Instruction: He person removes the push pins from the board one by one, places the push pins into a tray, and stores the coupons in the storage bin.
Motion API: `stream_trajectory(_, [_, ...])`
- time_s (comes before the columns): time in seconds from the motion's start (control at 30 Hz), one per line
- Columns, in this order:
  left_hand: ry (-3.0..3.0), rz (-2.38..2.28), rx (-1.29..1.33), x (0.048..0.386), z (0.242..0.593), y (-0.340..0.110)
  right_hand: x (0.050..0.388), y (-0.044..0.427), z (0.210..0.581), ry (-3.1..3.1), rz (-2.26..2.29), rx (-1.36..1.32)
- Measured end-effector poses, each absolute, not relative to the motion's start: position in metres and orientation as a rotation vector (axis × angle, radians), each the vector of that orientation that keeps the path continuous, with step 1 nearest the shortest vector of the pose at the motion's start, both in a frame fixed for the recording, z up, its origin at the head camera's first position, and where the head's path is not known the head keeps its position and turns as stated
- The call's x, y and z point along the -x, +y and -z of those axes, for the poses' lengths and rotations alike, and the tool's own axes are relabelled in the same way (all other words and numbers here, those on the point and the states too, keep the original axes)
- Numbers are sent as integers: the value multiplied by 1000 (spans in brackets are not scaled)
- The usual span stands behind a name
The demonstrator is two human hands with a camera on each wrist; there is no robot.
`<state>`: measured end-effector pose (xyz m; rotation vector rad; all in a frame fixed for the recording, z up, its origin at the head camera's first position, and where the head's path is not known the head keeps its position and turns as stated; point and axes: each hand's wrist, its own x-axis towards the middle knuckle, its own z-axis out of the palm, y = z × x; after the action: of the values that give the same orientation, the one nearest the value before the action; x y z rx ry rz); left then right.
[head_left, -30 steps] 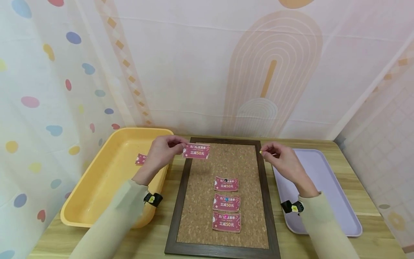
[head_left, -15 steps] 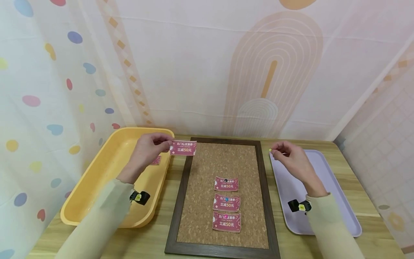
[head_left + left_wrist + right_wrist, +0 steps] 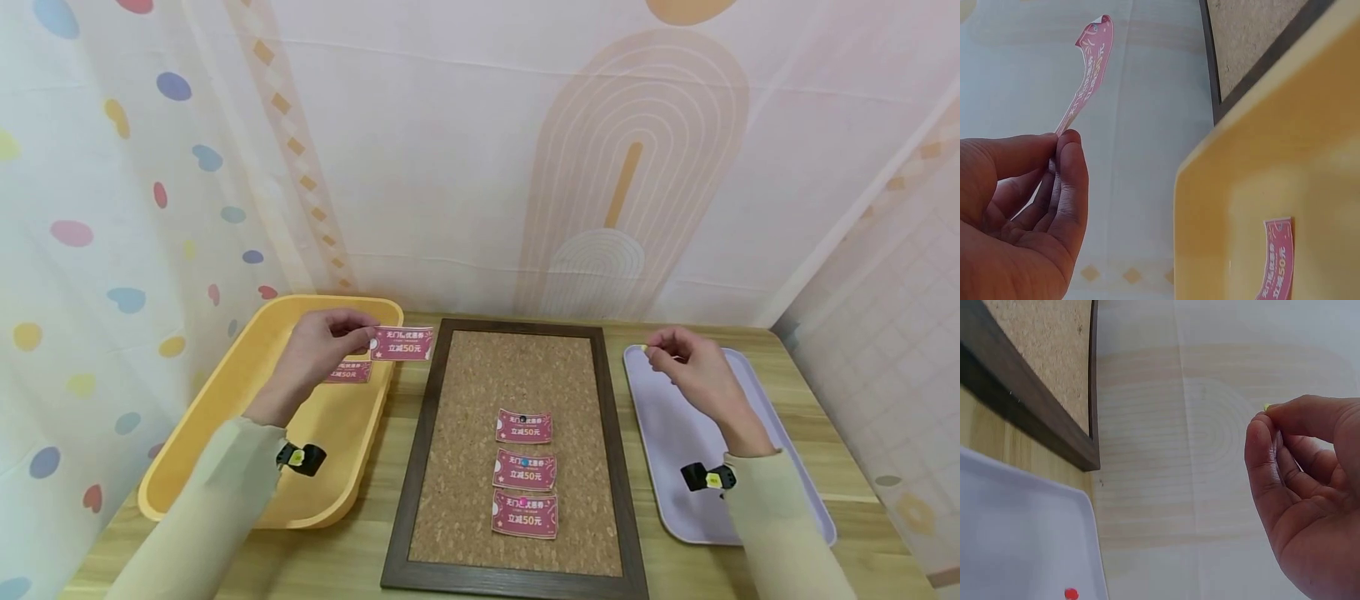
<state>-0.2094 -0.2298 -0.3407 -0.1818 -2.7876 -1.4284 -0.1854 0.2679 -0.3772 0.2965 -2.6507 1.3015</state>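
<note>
My left hand (image 3: 318, 346) pinches a pink coupon (image 3: 402, 343) by its left end, between thumb and forefinger, above the right rim of the yellow bin. The left wrist view shows that coupon (image 3: 1092, 65) bent, with a curled far corner. Over the far end of the lilac tray, my right hand (image 3: 693, 371) pinches a tiny yellow piece (image 3: 1266, 407), probably a push pin; most of it is hidden by the fingertips. Between the hands lies a framed cork board (image 3: 457, 433). Three coupons are pinned on it in a column: a top one (image 3: 536, 431), a middle one (image 3: 536, 477) and a bottom one (image 3: 540, 525).
The yellow bin (image 3: 225, 433) stands at the left with another coupon (image 3: 348, 372) inside. At the right is the lilac tray (image 3: 678, 467); a small red piece (image 3: 1071, 593) lies in it. A patterned curtain (image 3: 450, 167) hangs behind the wooden table.
My left hand has moved left with its coupon, from over the cork board to over the bin's rim. My right hand has moved right, from the board's edge to over the tray.
</note>
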Motion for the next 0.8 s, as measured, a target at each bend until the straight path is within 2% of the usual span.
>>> stream_trajectory(0.8, [-2769,1525,170,214,352,-279,188,295,392,-2646,-1265,-347])
